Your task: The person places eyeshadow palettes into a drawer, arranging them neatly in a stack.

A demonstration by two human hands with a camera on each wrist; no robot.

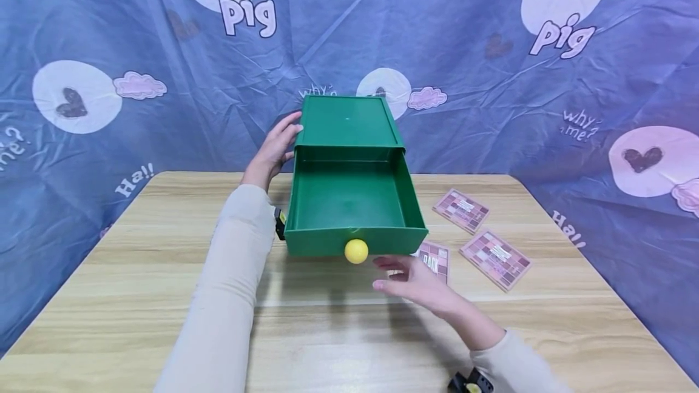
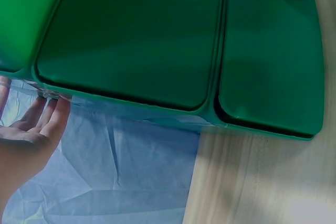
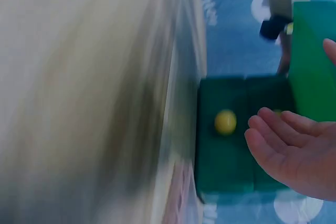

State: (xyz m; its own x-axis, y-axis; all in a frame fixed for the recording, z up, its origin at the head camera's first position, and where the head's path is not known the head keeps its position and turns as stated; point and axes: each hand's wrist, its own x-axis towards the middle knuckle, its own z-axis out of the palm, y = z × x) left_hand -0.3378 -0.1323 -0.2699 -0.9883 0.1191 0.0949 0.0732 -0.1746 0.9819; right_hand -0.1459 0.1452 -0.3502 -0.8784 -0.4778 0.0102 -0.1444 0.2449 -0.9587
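A green drawer cabinet (image 1: 347,121) stands on the table, its top drawer (image 1: 349,196) pulled out. The inside of that drawer is bare, and a round yellow knob (image 1: 357,251) sits on its front. Against the cabinet's upper left side lies my left hand (image 1: 275,143), with extended fingers (image 2: 56,119) touching the side in the left wrist view. My right hand (image 1: 419,281) hovers below the right part of the drawer front, fingers loosely bent and holding nothing. A lower drawer front with a yellow knob (image 3: 226,123) shows beyond the right hand (image 3: 296,148) in the right wrist view.
To the right of the cabinet lie three flat pink makeup palettes: one at the back (image 1: 461,210), another nearer the edge (image 1: 496,259), and a third (image 1: 437,259) partly behind my right hand. A blue printed cloth (image 1: 327,29) hangs behind the wooden table (image 1: 136,296).
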